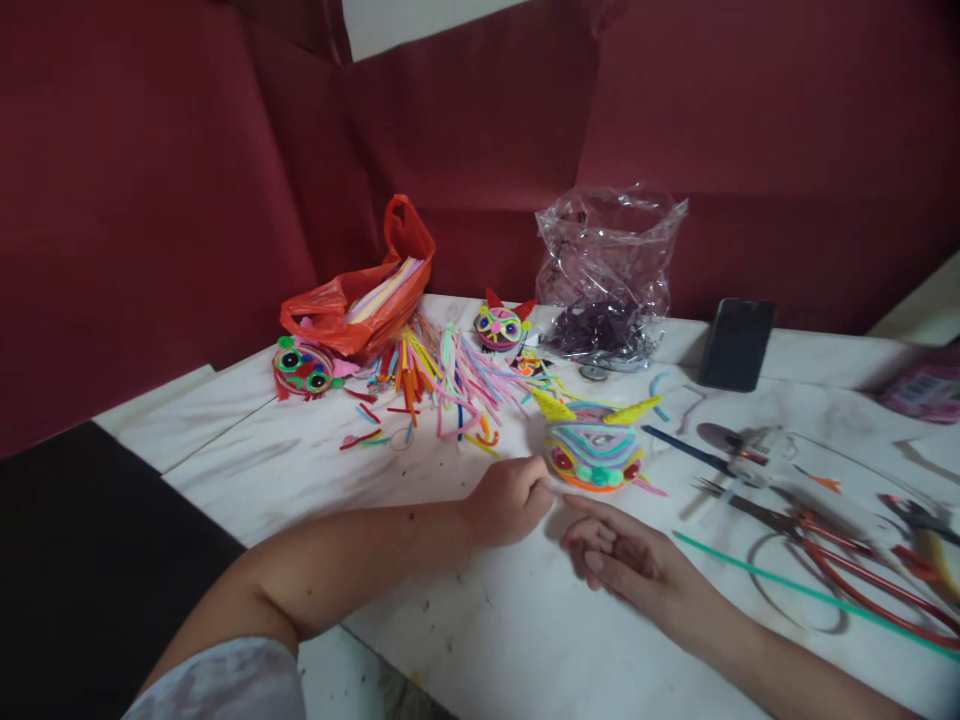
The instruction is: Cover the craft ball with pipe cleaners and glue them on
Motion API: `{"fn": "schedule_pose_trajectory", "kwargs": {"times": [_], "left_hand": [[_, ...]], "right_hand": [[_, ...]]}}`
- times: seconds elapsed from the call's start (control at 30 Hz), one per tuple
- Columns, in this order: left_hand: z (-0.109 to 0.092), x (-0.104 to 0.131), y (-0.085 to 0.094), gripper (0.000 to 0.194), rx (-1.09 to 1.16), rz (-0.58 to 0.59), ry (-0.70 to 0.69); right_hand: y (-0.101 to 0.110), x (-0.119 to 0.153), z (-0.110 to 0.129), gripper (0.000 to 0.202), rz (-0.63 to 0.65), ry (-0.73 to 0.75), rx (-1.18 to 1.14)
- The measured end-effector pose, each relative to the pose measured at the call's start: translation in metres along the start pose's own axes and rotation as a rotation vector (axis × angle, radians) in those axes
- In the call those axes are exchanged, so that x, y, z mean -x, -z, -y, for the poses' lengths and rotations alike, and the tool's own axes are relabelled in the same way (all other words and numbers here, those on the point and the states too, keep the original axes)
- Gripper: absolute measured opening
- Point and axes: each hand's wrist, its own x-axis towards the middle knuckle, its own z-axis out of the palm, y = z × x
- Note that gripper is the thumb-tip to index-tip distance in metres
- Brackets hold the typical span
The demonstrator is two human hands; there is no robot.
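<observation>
My left hand (pixel 511 502) is closed, thumb and fingers pressed together, just in front of a colourful animal head (pixel 596 448). Anything inside that pinch is hidden or too small to name. My right hand (pixel 624 558) is to its right with the palm partly turned up. Its index finger reaches toward the left fingertips and the other fingers curl loosely, holding nothing visible. The animal head has yellow horns, red eyes, pastel stripes and an orange lower edge. A green pipe cleaner (pixel 757 568) lies right of my right hand.
Red-handled scissors (pixel 817 535) and a white glue gun (pixel 772 462) lie at right, near a leaning phone (pixel 736 344). Cut pipe cleaners (pixel 480 378), a red plastic bag (pixel 375 325), a clear bag (pixel 611 270) and two more animal heads, one green-eyed (pixel 304 368) and one red-eared (pixel 501 325), stand behind.
</observation>
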Motion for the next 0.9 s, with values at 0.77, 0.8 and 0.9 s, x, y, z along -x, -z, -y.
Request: {"fn": "schedule_pose_trajectory", "kwargs": {"times": [0.77, 0.8, 0.9], "left_hand": [[0.0048, 0.0059, -0.0072, 0.027, -0.174, 0.043, -0.329], [0.0052, 0.0064, -0.0077, 0.027, -0.183, 0.053, -0.308], [0.004, 0.0074, -0.0068, 0.021, -0.166, 0.112, -0.298]], "right_hand": [[0.0017, -0.0026, 0.004, 0.044, 0.027, -0.033, 0.049], [0.0018, -0.0017, 0.005, 0.044, 0.032, -0.039, 0.078], [0.0049, 0.0034, 0.0077, 0.036, 0.001, -0.025, 0.268]]}}
